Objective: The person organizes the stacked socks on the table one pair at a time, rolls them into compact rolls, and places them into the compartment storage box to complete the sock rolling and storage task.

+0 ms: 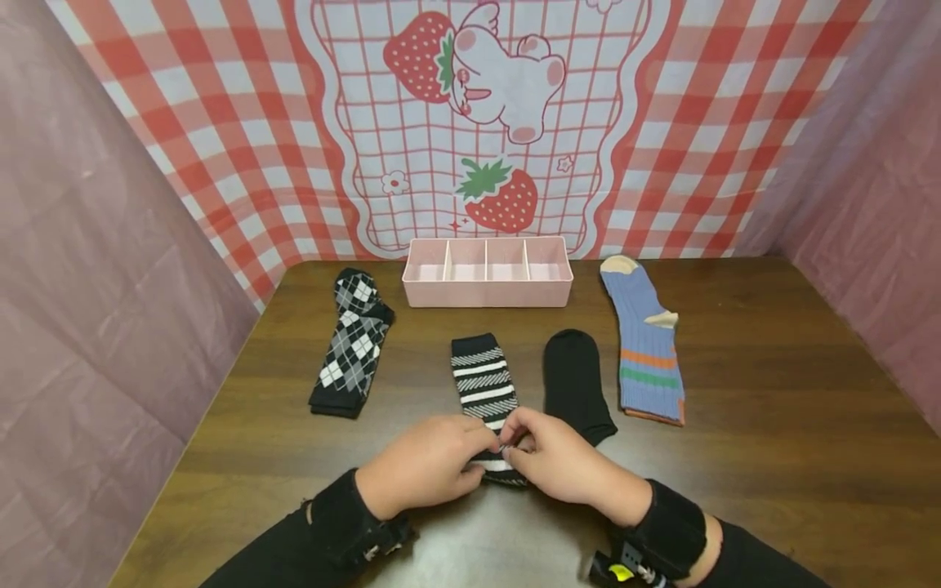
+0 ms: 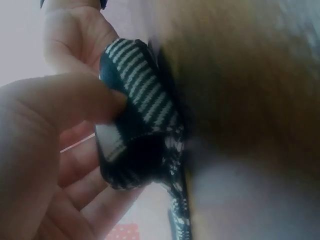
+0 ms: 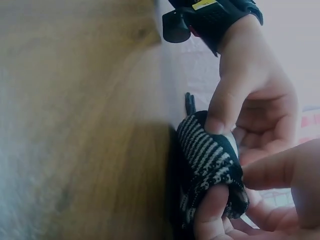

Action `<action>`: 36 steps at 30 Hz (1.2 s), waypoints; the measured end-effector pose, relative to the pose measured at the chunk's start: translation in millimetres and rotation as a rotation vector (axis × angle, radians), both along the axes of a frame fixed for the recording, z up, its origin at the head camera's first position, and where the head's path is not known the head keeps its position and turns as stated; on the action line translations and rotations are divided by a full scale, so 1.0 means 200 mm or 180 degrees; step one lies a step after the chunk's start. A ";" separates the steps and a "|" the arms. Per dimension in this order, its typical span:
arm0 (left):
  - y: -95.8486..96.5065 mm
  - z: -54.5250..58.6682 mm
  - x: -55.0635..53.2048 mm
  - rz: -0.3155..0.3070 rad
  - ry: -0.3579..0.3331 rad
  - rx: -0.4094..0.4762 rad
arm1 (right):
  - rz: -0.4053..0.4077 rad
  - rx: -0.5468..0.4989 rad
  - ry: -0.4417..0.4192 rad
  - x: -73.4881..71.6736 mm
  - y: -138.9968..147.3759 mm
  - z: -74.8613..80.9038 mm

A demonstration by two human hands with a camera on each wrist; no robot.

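Observation:
A black-and-white striped sock (image 1: 485, 384) lies lengthwise on the table, its near end folded or rolled up into a thick bundle. My left hand (image 1: 426, 464) holds one side of that bundle, the thumb (image 2: 95, 97) pressing on its striped surface and the fingers behind it. From the other side my right hand (image 1: 562, 461) pinches the bundle; in the right wrist view one fingertip (image 3: 210, 207) sits at the edge of the fabric. Just right of the striped sock lies a plain black sock (image 1: 577, 384).
A pink box (image 1: 487, 294) with several compartments stands at the table's back edge. Argyle socks (image 1: 353, 347) lie at the left, and blue socks (image 1: 647, 343) with orange and green bands at the right. A checked strawberry cloth (image 1: 257, 122) hangs behind the wooden table (image 1: 772, 457).

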State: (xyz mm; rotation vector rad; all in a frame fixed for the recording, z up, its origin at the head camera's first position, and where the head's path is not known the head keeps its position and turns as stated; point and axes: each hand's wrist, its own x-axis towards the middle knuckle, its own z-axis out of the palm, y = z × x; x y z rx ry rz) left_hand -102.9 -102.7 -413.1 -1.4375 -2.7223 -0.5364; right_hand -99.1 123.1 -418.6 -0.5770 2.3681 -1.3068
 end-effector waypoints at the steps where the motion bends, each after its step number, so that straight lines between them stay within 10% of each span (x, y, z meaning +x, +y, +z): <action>1: 0.00 -0.01 0.00 0.0034 -0.0077 0.0015 | 0.0007 0.0049 0.0079 0.00 0.00 0.00; 17: -0.04 -0.05 -0.05 0.0582 -0.1456 0.0523 | 0.0370 0.1200 0.2105 0.08 -0.02 0.03; 27: -0.04 -0.06 -0.07 0.0827 -0.2180 0.0847 | 0.0863 0.1292 0.2242 0.07 -0.03 0.03; 36: -0.03 -0.05 -0.06 0.1001 -0.1647 0.0985 | 0.0534 0.0863 0.1717 0.04 -0.01 0.00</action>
